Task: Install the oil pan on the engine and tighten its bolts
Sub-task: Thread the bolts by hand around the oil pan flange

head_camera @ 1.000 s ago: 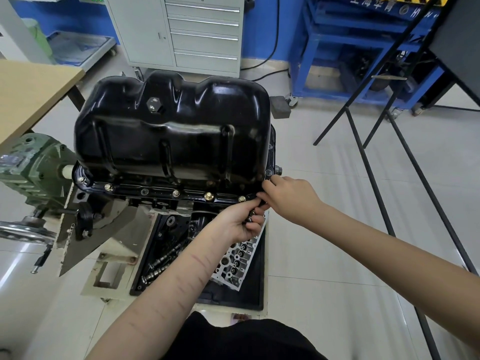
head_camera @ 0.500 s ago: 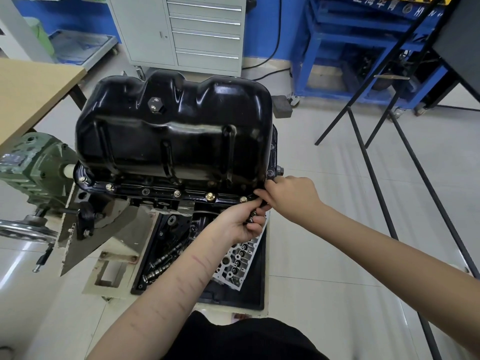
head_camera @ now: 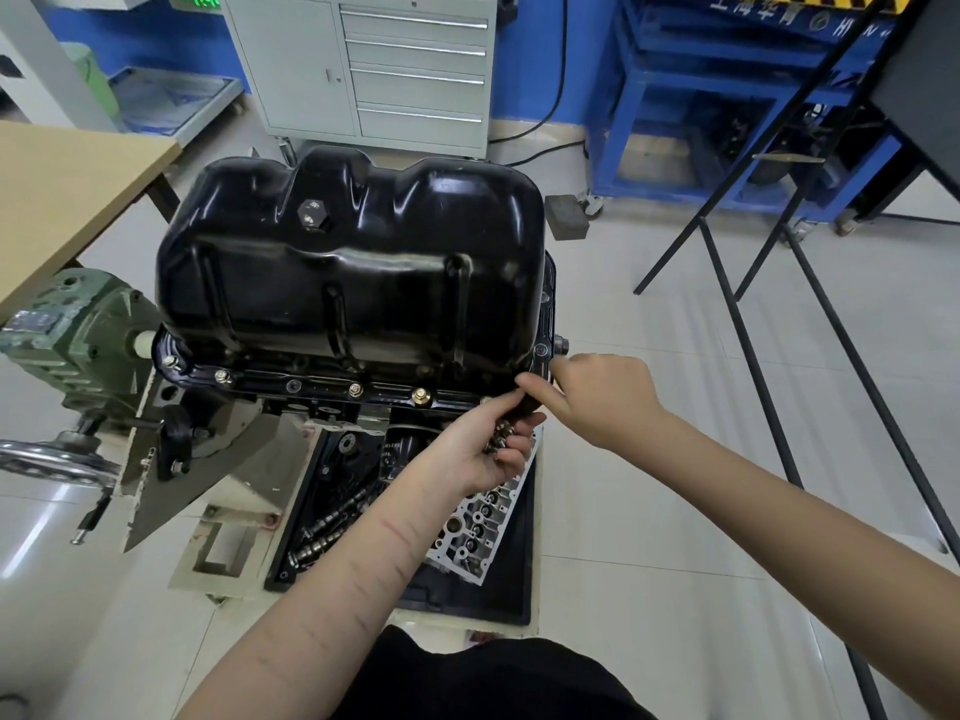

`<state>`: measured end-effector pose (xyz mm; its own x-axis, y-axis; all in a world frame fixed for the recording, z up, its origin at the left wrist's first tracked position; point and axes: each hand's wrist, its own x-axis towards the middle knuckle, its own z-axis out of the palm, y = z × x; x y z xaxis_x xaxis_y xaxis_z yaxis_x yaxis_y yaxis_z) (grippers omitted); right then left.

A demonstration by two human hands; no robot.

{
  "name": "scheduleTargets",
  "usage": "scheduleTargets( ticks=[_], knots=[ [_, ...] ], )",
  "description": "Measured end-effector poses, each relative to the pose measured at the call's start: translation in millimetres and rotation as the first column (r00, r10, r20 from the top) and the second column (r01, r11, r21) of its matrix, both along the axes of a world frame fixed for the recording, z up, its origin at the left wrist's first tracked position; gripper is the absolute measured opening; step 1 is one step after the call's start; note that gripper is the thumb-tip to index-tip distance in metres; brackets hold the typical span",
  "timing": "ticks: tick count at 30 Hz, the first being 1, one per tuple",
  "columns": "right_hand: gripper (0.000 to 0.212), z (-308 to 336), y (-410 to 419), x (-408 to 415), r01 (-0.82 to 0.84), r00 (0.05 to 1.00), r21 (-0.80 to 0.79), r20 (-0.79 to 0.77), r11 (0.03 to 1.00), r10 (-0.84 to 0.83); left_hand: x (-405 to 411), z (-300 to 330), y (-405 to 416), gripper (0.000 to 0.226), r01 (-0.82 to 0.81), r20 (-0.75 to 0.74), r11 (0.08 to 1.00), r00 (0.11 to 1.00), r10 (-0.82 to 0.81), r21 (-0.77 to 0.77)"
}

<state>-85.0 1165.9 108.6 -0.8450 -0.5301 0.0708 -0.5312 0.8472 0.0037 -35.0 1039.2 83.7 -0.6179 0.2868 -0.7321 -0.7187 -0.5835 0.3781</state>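
Centrally, a glossy black oil pan point(head_camera: 353, 272) sits upside-down on top of an engine point(head_camera: 332, 402) held in a stand, its flange running along the near edge. Both hands meet at the pan's near right corner. The right hand point(head_camera: 602, 397) reaches in from the right, its fingers point(head_camera: 535, 383) curled and pinching a small dark part right at the flange corner; what exactly is pinched is too small to tell. The left hand point(head_camera: 483, 449) comes up from below, just under that same corner, its fingers point(head_camera: 511, 452) curled around a cluster of small metal bolts point(head_camera: 501, 433). The two hands touch each other.

The pan is deep, with rounded humps along its far edge, pressed ribs down its near wall and a hexagonal drain plug point(head_camera: 311, 215) on its upper left. Several flange bolts point(head_camera: 355, 390) with brass or silver heads stand along the near flange.

Below the engine, a black tray point(head_camera: 509, 579) on the floor holds a silver cylinder head point(head_camera: 478, 532) and camshafts point(head_camera: 332, 527). A green gearbox point(head_camera: 67, 324) sits on the stand's left side. A wooden bench point(head_camera: 62, 200) stands at the left, a grey drawer cabinet point(head_camera: 389, 70) behind.
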Motion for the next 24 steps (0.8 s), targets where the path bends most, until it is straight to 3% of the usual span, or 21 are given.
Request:
scheduleTargets(
  ticks=[4,6,11,14,17,24],
  knots=[
    [0.026,12,15,20,-0.135,0.988,-0.322,0.029,0.937,0.153,5,3,5,0.041,-0.006,-0.068,1.0,0.998,0.008,0.019],
    [0.019,12,17,30,-0.215,0.962,-0.367,0.079,0.905,0.261,8,6,11,0.046,0.013,-0.106,1.0,0.994,-0.01,0.027],
    [0.021,10,30,36,-0.258,0.916,-0.339,0.211,0.905,0.341,8,12,21,0.064,0.006,-0.043,0.992,0.999,0.0,0.125],
    [0.017,11,39,38,-0.371,0.91,-0.341,0.051,0.864,0.411,5,14,26,0.067,-0.026,-0.016,0.991,0.999,0.028,0.129],
    [0.014,9,41,36,-0.456,0.888,-0.31,-0.101,0.834,0.448,3,16,32,0.051,-0.099,0.047,0.989,0.994,0.095,0.106],
    [0.021,2,47,32,-0.592,0.806,-0.246,-0.166,0.767,0.569,0,18,36,0.059,-0.123,0.081,0.981,0.99,0.112,0.153]
  ],
)
